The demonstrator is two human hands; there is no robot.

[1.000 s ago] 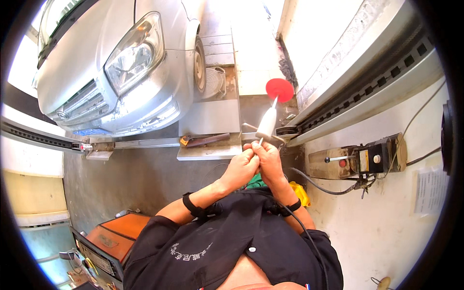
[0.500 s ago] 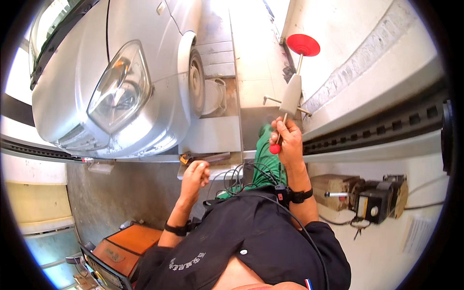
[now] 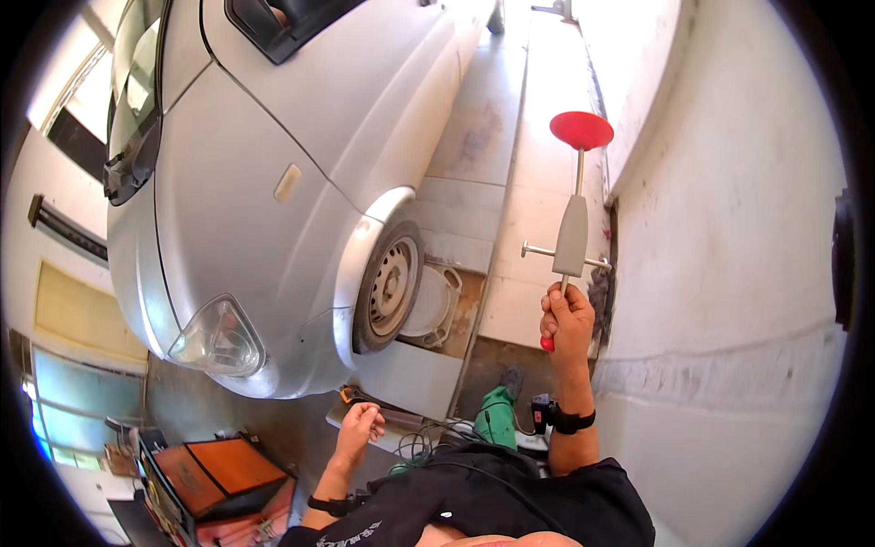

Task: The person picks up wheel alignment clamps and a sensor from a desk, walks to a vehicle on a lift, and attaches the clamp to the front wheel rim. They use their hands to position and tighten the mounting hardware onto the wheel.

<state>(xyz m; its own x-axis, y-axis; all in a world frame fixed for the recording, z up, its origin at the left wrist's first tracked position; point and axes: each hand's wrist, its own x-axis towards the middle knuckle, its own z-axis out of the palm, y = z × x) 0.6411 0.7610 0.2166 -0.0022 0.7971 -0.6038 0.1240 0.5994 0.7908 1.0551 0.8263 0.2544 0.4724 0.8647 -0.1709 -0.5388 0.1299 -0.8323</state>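
My right hand (image 3: 570, 326) is closed round the thin metal rod of a long hand tool (image 3: 571, 239), held out ahead of me. This tool has a red disc (image 3: 581, 130) at its far end, a grey tapered body and a thin metal crossbar. A red knob (image 3: 547, 344) pokes out just below my fingers. My left hand (image 3: 358, 430) hovers in front of my body, its fingers curled in with nothing visible in them. Beyond it lies a black and orange tool (image 3: 350, 395), partly hidden, on a ledge by the car.
A silver car (image 3: 273, 201) fills the left, its front wheel (image 3: 387, 287) beside a round grey plate (image 3: 433, 301) in the floor. A pale wall (image 3: 729, 273) rises on the right. Black cables (image 3: 419, 447) loop near my waist. An orange-topped cabinet (image 3: 232, 465) stands lower left.
I have moved forward along the car's side; its front wheel and door mirror show more fully now. My right hand still grips the tool, now held more upright in view. The left stays curled.
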